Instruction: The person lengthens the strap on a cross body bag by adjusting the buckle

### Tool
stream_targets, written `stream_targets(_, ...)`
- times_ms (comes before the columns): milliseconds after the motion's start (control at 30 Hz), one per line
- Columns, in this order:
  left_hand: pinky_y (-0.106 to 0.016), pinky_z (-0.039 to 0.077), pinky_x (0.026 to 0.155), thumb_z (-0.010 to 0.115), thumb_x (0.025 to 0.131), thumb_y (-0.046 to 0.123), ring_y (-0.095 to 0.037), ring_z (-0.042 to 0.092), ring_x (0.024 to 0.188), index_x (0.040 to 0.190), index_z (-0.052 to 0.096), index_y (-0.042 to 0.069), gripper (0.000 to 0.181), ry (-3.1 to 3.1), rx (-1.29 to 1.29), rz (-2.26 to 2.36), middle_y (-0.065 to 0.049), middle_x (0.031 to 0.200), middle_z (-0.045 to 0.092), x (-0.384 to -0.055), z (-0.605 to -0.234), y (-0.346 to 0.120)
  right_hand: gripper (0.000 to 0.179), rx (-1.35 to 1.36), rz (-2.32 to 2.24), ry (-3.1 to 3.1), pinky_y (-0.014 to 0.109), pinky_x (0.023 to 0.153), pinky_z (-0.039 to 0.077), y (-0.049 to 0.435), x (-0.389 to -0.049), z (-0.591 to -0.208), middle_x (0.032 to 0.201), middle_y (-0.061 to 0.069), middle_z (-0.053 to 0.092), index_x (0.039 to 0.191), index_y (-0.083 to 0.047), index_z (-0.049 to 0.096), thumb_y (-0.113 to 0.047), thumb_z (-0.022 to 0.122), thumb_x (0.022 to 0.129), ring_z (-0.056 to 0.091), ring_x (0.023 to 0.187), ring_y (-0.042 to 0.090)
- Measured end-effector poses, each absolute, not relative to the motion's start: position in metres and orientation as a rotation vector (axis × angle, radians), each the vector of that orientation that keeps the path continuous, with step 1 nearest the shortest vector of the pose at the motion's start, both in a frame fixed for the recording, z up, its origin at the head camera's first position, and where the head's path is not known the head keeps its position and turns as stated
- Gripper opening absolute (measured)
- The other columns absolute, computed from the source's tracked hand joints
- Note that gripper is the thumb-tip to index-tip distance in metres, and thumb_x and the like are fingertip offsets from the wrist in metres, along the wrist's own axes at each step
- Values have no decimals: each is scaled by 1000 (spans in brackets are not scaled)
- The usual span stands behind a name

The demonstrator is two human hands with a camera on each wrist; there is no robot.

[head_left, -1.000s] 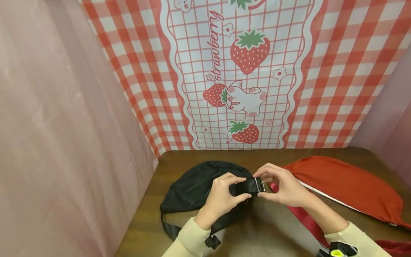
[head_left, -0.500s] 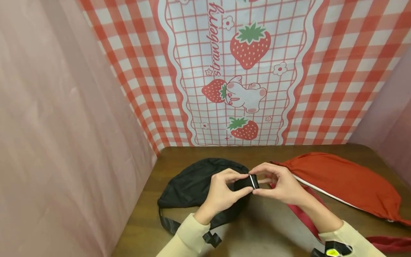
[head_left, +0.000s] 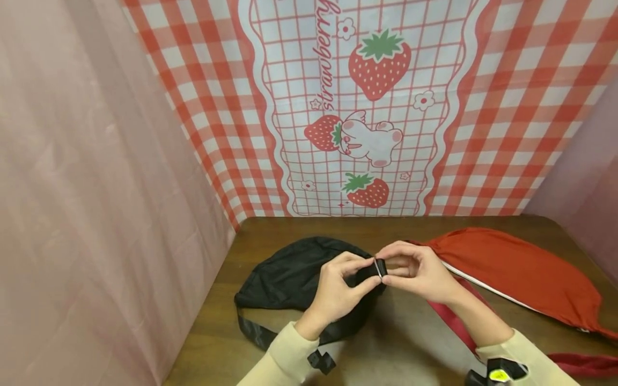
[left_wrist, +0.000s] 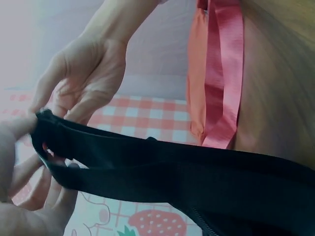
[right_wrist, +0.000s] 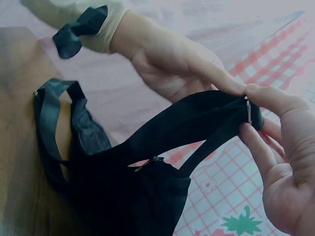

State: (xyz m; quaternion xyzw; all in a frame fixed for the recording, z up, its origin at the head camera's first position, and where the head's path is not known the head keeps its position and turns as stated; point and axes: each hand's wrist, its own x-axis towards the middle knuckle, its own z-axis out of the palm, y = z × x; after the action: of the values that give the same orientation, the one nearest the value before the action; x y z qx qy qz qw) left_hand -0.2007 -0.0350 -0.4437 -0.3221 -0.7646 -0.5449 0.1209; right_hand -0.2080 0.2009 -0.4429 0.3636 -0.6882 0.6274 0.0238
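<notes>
A black waist bag (head_left: 285,276) lies on the table in the head view, its strap (head_left: 367,274) raised at the right end. My left hand (head_left: 335,289) pinches this strap between thumb and fingers. Right against it, my right hand (head_left: 425,273) pinches the metal slider buckle (right_wrist: 248,110) at the strap's edges, with a short fold of webbing showing beyond it. From the left wrist view, the black strap (left_wrist: 118,152) runs doubled from the fingertips back to the bag. A zipper pull (right_wrist: 147,163) shows on the bag in the right wrist view.
A red bag (head_left: 526,276) with a white zipper edge lies at the right, its red strap (head_left: 454,321) passing beneath my right forearm. The wooden table (head_left: 207,327) ends at a checked strawberry cloth (head_left: 232,134). A pink curtain (head_left: 96,214) hangs on the left.
My right hand has shifted slightly left, closer to the left hand. The slider buckle has turned from facing the head camera to nearly edge-on, with webbing folded beyond it.
</notes>
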Motion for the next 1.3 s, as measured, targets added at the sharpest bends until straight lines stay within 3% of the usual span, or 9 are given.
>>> stream_targets(200, -28, 63, 97, 96, 79, 10, -10, 73, 109, 129, 77, 8, 54, -2179, -951, -1797, -11, 113, 74, -205, -443, -34, 39, 1080, 1911, -2151, 33, 88, 66, 196, -205, -437, 117, 4, 68, 124, 8, 67, 16, 77, 87, 76, 114, 13)
stream_targets(367, -29, 61, 101, 92, 81, 0, -10, 72, 112, 127, 77, 1, 49, -2152, -903, -2022, -19, 118, 74, -208, -443, -31, 37, 1027, 1878, -2185, 29, 88, 66, 194, -202, -434, 116, 0, 72, 126, 8, 69, 13, 76, 90, 77, 109, 11)
stream_targets(733, -24, 61, 98, 86, 86, -2, -6, 71, 108, 128, 76, -1, 43, -2076, -857, -2148, -26, 118, 73, -212, -450, -23, 33, 937, 2051, -2220, 26, 82, 65, 201, -206, -443, 117, -6, 75, 131, 12, 63, 8, 68, 99, 75, 99, 11)
stream_targets(1033, -29, 60, 102, 89, 85, 2, -6, 73, 107, 128, 77, 2, 44, -2100, -808, -2254, -22, 119, 75, -216, -443, -22, 36, 908, 1973, -2154, 25, 79, 65, 201, -207, -447, 111, -6, 78, 128, 14, 66, 13, 73, 93, 77, 95, 10)
stream_targets(1300, -26, 61, 100, 86, 90, 8, -10, 75, 110, 126, 78, 5, 37, -2145, -867, -2066, -18, 119, 77, -218, -447, -30, 36, 922, 1960, -2141, 22, 86, 64, 198, -205, -448, 118, -8, 74, 133, 15, 59, 13, 66, 98, 76, 104, 6)
